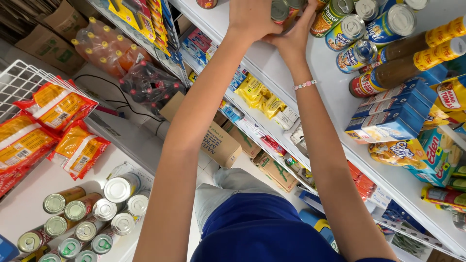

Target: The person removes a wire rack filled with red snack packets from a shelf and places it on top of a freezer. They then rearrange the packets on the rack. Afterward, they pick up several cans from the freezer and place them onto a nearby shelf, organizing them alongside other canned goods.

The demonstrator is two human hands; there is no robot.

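Can (280, 9) on white shelf (335, 97)

Top shelf (335, 97): both hands at the far end, left hand (252, 19) and right hand (291, 36) together on a can (280, 9); more cans (357, 41) to the right, bottles (417, 60) beyond, cartons (388, 114) nearer. Counter (24, 204), lower left: cans (92, 213) in front, packets (48, 126) behind.

Cans with pull-tab lids (90, 216) stand on a white table beside orange snack packets (43, 133); blue cartons (393, 114) fill a white shelf (335, 97).
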